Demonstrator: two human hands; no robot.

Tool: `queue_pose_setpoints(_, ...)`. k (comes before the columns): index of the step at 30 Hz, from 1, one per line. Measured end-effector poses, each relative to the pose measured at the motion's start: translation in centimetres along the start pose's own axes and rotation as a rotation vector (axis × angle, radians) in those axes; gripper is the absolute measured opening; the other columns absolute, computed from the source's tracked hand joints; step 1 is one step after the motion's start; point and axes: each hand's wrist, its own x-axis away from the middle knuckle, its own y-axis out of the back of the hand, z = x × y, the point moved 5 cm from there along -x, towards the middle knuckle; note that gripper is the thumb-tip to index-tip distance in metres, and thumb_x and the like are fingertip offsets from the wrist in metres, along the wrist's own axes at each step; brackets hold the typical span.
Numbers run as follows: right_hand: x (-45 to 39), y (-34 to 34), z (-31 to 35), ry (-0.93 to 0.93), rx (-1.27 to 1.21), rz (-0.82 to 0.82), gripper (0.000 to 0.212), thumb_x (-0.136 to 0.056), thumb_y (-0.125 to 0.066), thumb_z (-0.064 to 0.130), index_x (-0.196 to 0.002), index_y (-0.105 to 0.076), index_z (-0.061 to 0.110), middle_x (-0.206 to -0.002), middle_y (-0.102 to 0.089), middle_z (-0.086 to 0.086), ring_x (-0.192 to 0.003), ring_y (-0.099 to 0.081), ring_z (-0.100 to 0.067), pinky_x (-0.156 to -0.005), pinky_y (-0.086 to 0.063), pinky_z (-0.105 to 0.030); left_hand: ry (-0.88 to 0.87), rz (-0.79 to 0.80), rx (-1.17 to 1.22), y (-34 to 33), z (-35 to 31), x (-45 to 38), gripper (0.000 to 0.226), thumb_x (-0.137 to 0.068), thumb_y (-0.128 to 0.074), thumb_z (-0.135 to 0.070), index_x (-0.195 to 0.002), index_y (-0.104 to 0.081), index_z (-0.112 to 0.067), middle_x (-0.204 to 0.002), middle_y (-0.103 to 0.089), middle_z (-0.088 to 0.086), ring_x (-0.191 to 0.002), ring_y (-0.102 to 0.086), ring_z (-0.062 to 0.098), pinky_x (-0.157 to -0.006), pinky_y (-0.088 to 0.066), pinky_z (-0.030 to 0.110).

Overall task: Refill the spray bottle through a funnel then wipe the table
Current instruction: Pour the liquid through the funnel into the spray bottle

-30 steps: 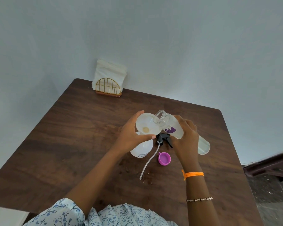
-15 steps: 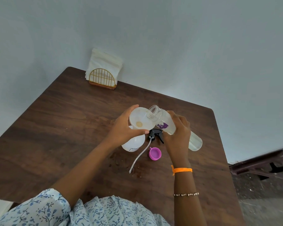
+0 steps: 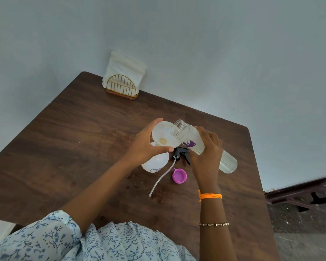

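Funnel (image 3: 163,137) gripped by left hand (image 3: 143,147); right hand (image 3: 207,155) grips tilted bottle (image 3: 196,142) mid-table (image 3: 64,147).

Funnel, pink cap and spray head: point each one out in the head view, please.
funnel (image 3: 163,137), head view, on its inner white bowl.
pink cap (image 3: 179,176), head view, on its open inside.
spray head (image 3: 180,154), head view, on its black body on the table.

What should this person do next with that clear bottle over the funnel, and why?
Probably tip the clear bottle a little further. The right hand holds it tilted, mouth over the white funnel, which the left hand steadies on the spray bottle. Liquid is visible in the clear bottle's raised end.
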Motion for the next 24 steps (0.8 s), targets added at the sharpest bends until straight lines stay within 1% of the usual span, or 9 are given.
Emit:
queue_pose_setpoints(2,-0.03,0.01,0.04,0.008,0.008,-0.001,0.059,-0.062,-0.078,-0.004,-0.116,-0.062,0.014,-0.111,-0.061,-0.010,-0.103,-0.051,-0.027,-0.086,-0.046,-0.047,0.004,-0.002,0.006,0.04,0.07,0.00,0.091,-0.066,-0.082,-0.031,-0.140,-0.030,-0.033,-0.142,-0.041,-0.004,-0.118,-0.040,0.007,-0.093,-0.039,0.026)
queue_pose_setpoints(7,-0.06,-0.05,0.07,0.014,0.020,-0.008,0.061,-0.062,-0.078,-0.005,-0.117,-0.061,0.014,-0.110,-0.061,-0.011,-0.102,-0.050,-0.028,-0.085,-0.043,-0.045,0.003,-0.005,0.015,0.05,0.09,-0.01,0.091,-0.065,-0.083,-0.029,-0.140,-0.032,-0.031,-0.140,-0.044,-0.004,-0.122,-0.043,0.012,-0.096,-0.042,0.028)
queue_pose_setpoints(11,-0.15,-0.11,0.06,0.017,0.031,-0.007,0.062,-0.061,-0.077,-0.006,-0.117,-0.061,0.015,-0.110,-0.060,-0.010,-0.102,-0.050,-0.028,-0.085,-0.042,-0.042,-0.005,-0.013,-0.004,0.04,0.05,-0.08,0.091,-0.065,-0.083,-0.030,-0.140,-0.032,-0.031,-0.141,-0.043,-0.004,-0.122,-0.042,0.011,-0.095,-0.042,0.027)
queue_pose_setpoints(14,-0.14,-0.18,0.10,0.007,0.042,-0.010,0.062,-0.060,-0.079,-0.005,-0.117,-0.061,0.015,-0.110,-0.061,-0.010,-0.103,-0.050,-0.028,-0.087,-0.042,-0.043,-0.008,-0.020,-0.018,0.04,0.04,-0.12,0.091,-0.065,-0.083,-0.031,-0.140,-0.032,-0.031,-0.141,-0.043,-0.004,-0.119,-0.041,0.009,-0.094,-0.041,0.027)
queue_pose_setpoints(19,-0.18,-0.03,0.35,-0.003,0.035,-0.005,0.062,-0.061,-0.077,-0.006,-0.117,-0.061,0.014,-0.111,-0.061,-0.011,-0.103,-0.050,-0.029,-0.088,-0.044,-0.047,-0.004,-0.022,-0.026,0.02,0.18,-0.21,0.091,-0.064,-0.083,-0.032,-0.140,-0.032,-0.032,-0.142,-0.042,-0.004,-0.122,-0.041,0.011,-0.097,-0.041,0.029)
queue_pose_setpoints(22,-0.19,-0.03,0.41,0.001,0.036,-0.012,0.062,-0.060,-0.078,-0.007,-0.116,-0.061,0.014,-0.110,-0.061,-0.011,-0.103,-0.050,-0.029,-0.088,-0.043,-0.047,0.002,-0.024,-0.028,0.03,0.31,-0.25,0.092,-0.063,-0.083,-0.034,-0.139,-0.033,-0.033,-0.141,-0.043,-0.005,-0.124,-0.042,0.014,-0.098,-0.042,0.032)
queue_pose_setpoints(24,-0.18,-0.09,0.39,0.004,0.041,-0.013,0.062,-0.060,-0.078,-0.007,-0.116,-0.061,0.014,-0.110,-0.061,-0.011,-0.103,-0.050,-0.030,-0.088,-0.043,-0.047,0.003,-0.027,-0.025,0.03,0.33,-0.23,0.091,-0.064,-0.083,-0.032,-0.139,-0.033,-0.032,-0.141,-0.043,-0.004,-0.124,-0.042,0.014,-0.097,-0.041,0.031)
